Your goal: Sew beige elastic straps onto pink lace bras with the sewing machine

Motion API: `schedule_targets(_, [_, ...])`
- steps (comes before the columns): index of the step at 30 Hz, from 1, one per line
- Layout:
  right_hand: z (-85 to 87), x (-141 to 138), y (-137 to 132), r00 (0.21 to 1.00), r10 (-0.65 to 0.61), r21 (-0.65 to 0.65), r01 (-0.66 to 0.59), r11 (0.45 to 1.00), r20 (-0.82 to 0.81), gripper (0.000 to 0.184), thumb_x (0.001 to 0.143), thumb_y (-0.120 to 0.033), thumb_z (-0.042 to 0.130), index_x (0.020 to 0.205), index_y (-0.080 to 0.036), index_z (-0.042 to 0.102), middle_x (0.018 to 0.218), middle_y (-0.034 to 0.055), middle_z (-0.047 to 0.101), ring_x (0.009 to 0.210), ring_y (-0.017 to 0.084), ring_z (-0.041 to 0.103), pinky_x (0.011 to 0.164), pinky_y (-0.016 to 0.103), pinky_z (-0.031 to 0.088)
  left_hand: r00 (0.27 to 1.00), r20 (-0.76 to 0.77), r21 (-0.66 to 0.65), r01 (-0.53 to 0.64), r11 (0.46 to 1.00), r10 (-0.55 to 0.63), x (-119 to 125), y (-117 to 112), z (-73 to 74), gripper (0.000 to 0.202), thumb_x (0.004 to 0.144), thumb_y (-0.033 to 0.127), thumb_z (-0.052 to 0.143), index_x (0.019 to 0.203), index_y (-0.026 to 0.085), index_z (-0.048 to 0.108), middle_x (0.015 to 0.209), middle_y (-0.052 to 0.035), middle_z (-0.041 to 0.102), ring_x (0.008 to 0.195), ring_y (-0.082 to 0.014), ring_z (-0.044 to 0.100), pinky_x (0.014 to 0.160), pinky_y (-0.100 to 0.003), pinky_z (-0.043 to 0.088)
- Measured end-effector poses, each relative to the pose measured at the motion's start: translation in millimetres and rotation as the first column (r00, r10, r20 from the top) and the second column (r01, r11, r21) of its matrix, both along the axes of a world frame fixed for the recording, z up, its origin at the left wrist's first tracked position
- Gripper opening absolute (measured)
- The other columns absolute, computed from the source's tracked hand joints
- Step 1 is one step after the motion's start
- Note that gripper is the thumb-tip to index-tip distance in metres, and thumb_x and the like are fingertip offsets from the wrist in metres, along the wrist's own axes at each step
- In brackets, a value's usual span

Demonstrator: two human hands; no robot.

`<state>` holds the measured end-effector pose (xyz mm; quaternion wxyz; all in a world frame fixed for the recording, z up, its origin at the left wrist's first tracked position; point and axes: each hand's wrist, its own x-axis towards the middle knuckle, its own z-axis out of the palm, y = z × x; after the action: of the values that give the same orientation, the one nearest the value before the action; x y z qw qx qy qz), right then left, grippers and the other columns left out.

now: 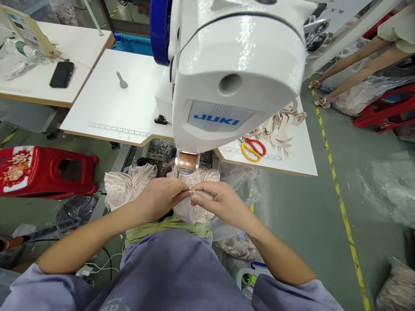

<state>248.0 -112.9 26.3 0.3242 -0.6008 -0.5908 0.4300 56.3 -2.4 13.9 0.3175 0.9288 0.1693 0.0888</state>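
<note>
My left hand (164, 196) and my right hand (223, 202) meet in front of my body, just below the sewing head. Both are closed in a pinch, fingertips nearly touching, on a narrow pale edge of a lace bra (194, 214). Its pale pink lace spreads behind and under my fingers, partly hidden by them. To the left, beside my left forearm, lies a fanned stack of similar lace pieces (129, 183). Right above my hands is the brown and metal lower end (188, 162) of the white JUKI sewing machine (240, 65).
Red and yellow scissors (253, 149) and fabric strips (279, 125) lie on the right tabletop (300, 151). A grey tool (122, 80) rests on the left tabletop (97, 103). A red stool (65, 170) stands left; plastic bags (392, 185) lie right. Another person's legs (356, 69) show upper right.
</note>
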Motion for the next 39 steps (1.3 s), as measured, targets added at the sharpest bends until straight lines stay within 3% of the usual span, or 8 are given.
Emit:
schedule_targets(9, [-8.2,-6.6,-6.3,0.978,-0.166,0.19,0.14,0.972,0.13,0.013,0.094,-0.027,0.062,0.093,-0.023,0.075,0.082,0.0025,0.07,0.077,0.016,0.062,0.068,0.027,0.045,0.995,0.087,0.209,-0.075,0.975,0.058,0.0,-11.0,-10.2,0.031,0.104,0.029,0.036,0.084,0.018,0.057,0.069,-0.0008,0.06,0.06,-0.0144,0.053,0.054,-0.027,0.028])
schedule_targets(14, [5.0,8.1,30.6,0.979,-0.093,0.191,0.057,0.98,0.182,0.012,0.088,-0.025,0.062,0.082,-0.021,0.072,0.073,0.0,0.064,0.068,0.013,0.057,0.061,0.026,0.038,0.982,0.037,0.218,-0.19,0.957,0.187,8.5,3.4,-5.1,0.036,0.104,0.04,0.041,0.086,0.019,0.063,0.062,0.002,0.061,0.055,-0.012,0.054,0.051,-0.025,0.026])
schedule_targets(17, [12.5,15.6,58.3,0.961,-0.113,0.112,0.087,0.99,0.253,0.016,0.082,-0.021,0.061,0.068,-0.02,0.066,0.061,-0.0033,0.053,0.057,0.01,0.045,0.055,0.026,0.029,0.962,0.175,0.387,-0.264,0.883,0.211,6.1,18.2,-15.5,0.023,0.102,0.034,0.047,0.105,0.02,0.066,0.062,0.0034,0.062,0.054,-0.0119,0.054,0.052,-0.024,0.028])
schedule_targets(20, [16.1,16.7,72.0,0.939,-0.085,0.063,0.068,0.996,0.333,0.024,0.079,-0.018,0.055,0.056,-0.019,0.053,0.052,-0.0047,0.037,0.052,0.009,0.03,0.054,0.029,0.021,0.957,0.29,0.585,-0.192,0.788,0.018,-1.3,32.8,-30.5,0.024,0.097,0.017,0.05,0.115,0.021,0.065,0.073,0.0011,0.066,0.062,-0.0126,0.057,0.058,-0.025,0.035])
schedule_targets(26, [22.2,12.0,73.2,0.907,-0.094,0.082,0.066,0.994,0.411,0.03,0.076,-0.015,0.049,0.052,-0.02,0.032,0.054,-0.0046,0.023,0.054,0.01,0.017,0.053,0.03,0.016,0.976,0.193,0.701,-0.064,0.71,-0.104,-8.3,49.5,-39.7,0.043,0.09,0.008,0.05,0.129,0.021,0.06,0.075,-0.0004,0.064,0.058,-0.0133,0.053,0.053,-0.029,0.033])
schedule_targets(31, [10.7,9.4,64.3,0.82,-0.141,0.144,0.071,0.987,0.556,0.028,0.084,-0.021,0.055,0.056,-0.02,0.051,0.053,-0.0036,0.036,0.053,0.011,0.03,0.054,0.029,0.023,0.994,0.081,0.792,-0.018,0.61,-0.076,-0.5,44.7,-24.1,0.038,0.088,0.006,0.049,0.123,0.017,0.06,0.062,0.0023,0.052,0.05,-0.0143,0.045,0.046,-0.031,0.025])
schedule_targets(34, [-16.0,3.3,49.3,0.712,-0.372,0.425,0.114,0.898,0.596,0.016,0.091,-0.033,0.06,0.087,-0.022,0.071,0.077,0.0042,0.06,0.078,0.019,0.056,0.072,0.031,0.041,0.999,0.036,0.794,-0.022,0.607,-0.011,5.9,34.8,-13.2,0.033,0.089,0.008,0.049,0.118,0.017,0.061,0.06,0.0024,0.048,0.049,-0.0144,0.045,0.045,-0.031,0.024])
schedule_targets(39, [-52.3,-12.4,31.9,0.622,-0.641,0.718,0.175,0.674,0.45,0.019,0.091,-0.028,0.065,0.108,-0.03,0.072,0.108,0.0071,0.059,0.107,0.023,0.058,0.098,0.043,0.042,1.0,0.002,0.752,0.013,0.659,-0.022,7.6,35.5,-6.2,0.032,0.089,0.006,0.046,0.116,0.012,0.062,0.06,0.0015,0.049,0.05,-0.0146,0.046,0.045,-0.031,0.023])
